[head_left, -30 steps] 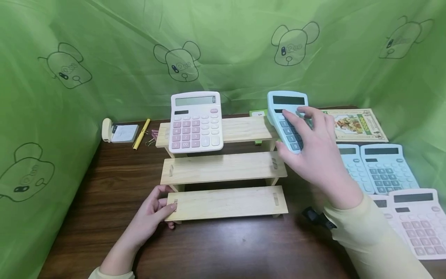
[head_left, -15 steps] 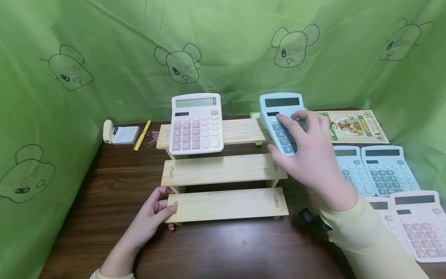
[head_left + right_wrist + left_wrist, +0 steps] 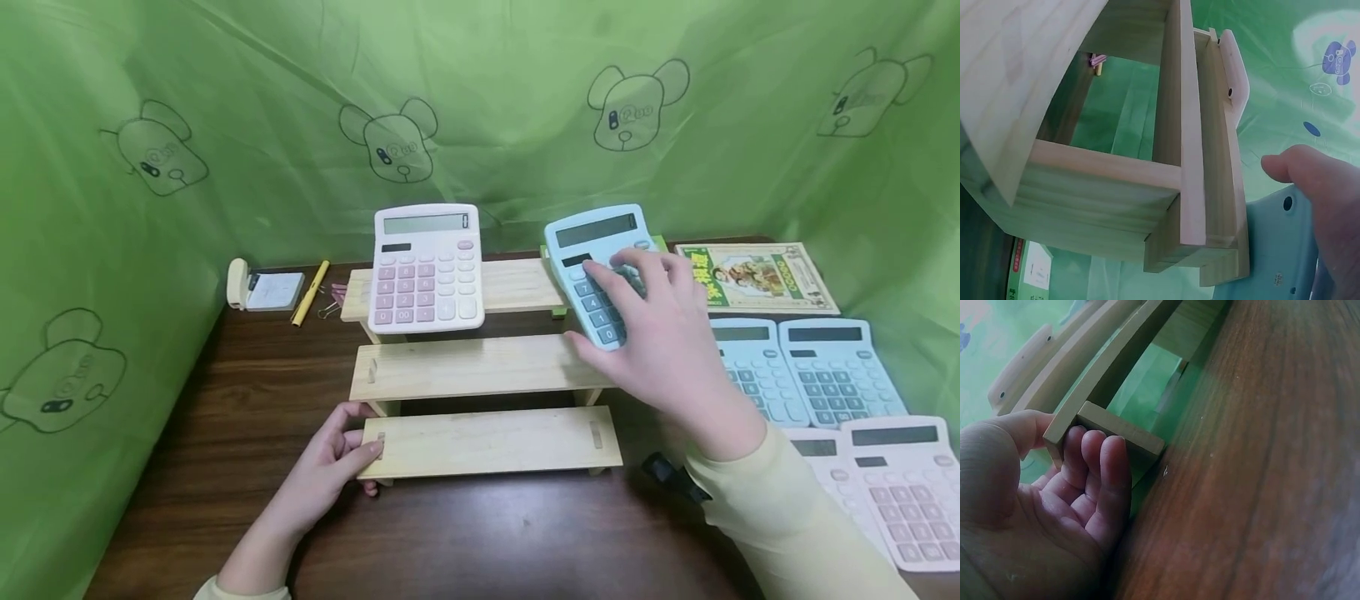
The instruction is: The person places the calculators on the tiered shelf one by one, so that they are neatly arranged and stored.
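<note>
Top shelf (image 3: 517, 285): first calculator (image 3: 427, 271) at left — second calculator (image 3: 598, 243) at right end
Left of rack (image 3: 487, 442): pen (image 3: 310, 293), then notepad (image 3: 275, 292)
Right of rack: four calculators (image 3: 840, 375) — booklet (image 3: 757, 277) behind

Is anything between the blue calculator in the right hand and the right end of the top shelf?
Nothing visible. In the head view, the blue calculator overlaps the right end of the top shelf; the white calculator is at the left end, with a gap between them. Contact between blue calculator and shelf is unclear.
</note>
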`<state>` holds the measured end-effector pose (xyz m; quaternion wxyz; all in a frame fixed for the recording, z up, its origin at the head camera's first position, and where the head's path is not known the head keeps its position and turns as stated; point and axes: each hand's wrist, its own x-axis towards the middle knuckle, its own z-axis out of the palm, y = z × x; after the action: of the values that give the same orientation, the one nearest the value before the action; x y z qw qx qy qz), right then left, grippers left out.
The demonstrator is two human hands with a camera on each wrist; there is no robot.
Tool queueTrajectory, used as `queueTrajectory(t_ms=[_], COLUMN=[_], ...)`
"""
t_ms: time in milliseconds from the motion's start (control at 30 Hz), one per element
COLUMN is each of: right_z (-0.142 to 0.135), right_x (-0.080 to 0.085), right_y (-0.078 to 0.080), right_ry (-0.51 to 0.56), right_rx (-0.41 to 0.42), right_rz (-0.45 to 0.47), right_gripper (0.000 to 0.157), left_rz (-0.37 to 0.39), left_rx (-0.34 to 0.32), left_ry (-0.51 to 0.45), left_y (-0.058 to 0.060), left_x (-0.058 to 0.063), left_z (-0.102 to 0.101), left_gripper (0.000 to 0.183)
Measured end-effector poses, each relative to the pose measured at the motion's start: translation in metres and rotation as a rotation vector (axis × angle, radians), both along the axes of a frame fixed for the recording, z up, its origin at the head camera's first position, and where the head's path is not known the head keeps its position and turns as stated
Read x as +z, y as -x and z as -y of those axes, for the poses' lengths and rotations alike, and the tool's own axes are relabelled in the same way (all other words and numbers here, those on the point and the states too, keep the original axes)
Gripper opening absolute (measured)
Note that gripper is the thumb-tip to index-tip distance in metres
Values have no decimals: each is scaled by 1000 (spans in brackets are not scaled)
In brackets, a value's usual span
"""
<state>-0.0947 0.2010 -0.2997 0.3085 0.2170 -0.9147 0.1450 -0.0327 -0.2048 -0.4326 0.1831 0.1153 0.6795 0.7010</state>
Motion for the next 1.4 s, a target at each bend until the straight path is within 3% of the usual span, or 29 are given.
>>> queueTrajectory(t_ms=[433, 800, 1100, 1233, 1400], right_z=[4, 4, 5, 6, 8], right_x=[-1, -2, -4, -5, -5], right_y=[0, 1, 3, 4, 6], right_ry=[-49, -31, 1, 27, 35], right_rx=[44, 133, 149, 157, 225], right_rz=[32, -10, -24, -35, -43], right_gripper=[81, 74, 70, 62, 51], left_rz=[-12, -14, -4, 4, 5], left_rx=[-4, 1, 8, 2, 3], left_ry=[4, 9, 6, 5, 8], left_y=[2, 2, 0, 0, 0], left_x=[-1, -1, -1, -2, 0], left_z=[-1, -1, -1, 0, -1], left_gripper=[37, 36, 36, 36, 37])
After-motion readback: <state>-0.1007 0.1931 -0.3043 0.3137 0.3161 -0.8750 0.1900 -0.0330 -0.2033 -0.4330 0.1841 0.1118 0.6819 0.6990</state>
